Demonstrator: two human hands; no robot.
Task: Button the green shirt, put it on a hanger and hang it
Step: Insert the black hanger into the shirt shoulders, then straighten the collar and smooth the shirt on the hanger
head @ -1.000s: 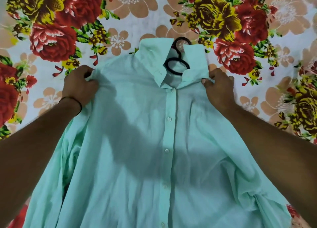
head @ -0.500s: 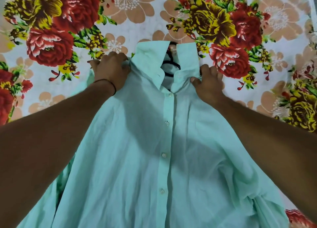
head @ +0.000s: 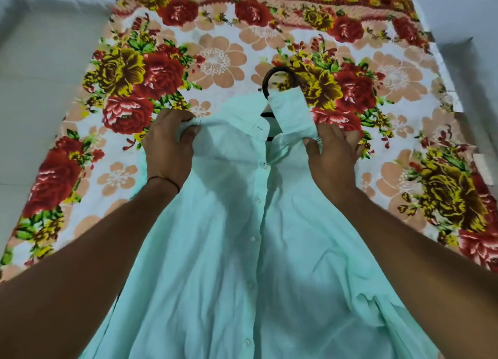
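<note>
Rose-printed sheet (head: 215, 59) lies under the buttoned mint-green shirt (head: 242, 250), with the round hook of a black hanger (head: 265, 85) above its collar. Left hand (head: 168, 145) clutches bunched shoulder cloth; right hand (head: 332, 156) pinches the other shoulder.

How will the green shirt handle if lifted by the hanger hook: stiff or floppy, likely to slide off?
Probably floppy: the green shirt bunches into folds where the left hand grips its shoulder. Likely light; the cloth looks thin and creases readily. It might shift on the hanger, whose hook pokes out beside a flipped-up collar leaf.
</note>
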